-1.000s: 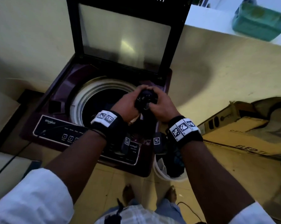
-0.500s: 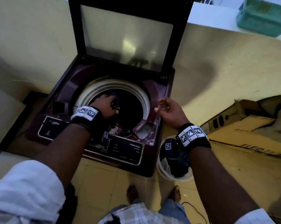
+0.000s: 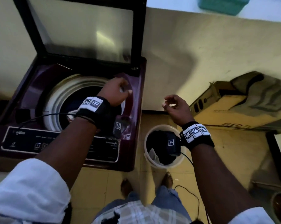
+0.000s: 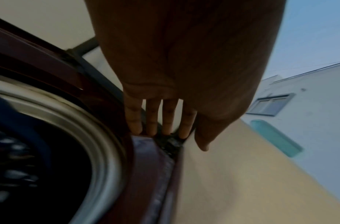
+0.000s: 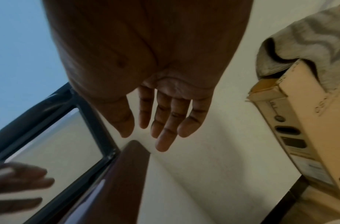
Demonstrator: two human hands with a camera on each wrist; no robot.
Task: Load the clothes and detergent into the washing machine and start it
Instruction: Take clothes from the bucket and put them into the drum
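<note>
We've got a maroon washing machine [image 3: 136, 88] with a black-framed lid [image 3: 81, 26] and a whitish drum ring [image 3: 55, 101]. Dark clothes [image 3: 159, 139] sit in a white bucket [image 3: 147, 152]. Yellowish floor tiles [image 3: 233, 159], cream wall [image 3: 217, 50], tan cardboard box [image 3: 230, 109], teal basket [image 3: 223, 4]. White sleeves [image 3: 28, 189], black wristbands [image 3: 101, 113] with black-and-white checker tags.

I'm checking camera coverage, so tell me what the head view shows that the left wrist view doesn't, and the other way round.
Only the head view shows the control panel, the white bucket of dark clothes on the floor, the right hand empty beside the machine, and the cardboard box. Only the left wrist view shows a building with a window beyond the wall. Both show the left hand, open and empty, over the drum rim, with dark laundry inside.
</note>
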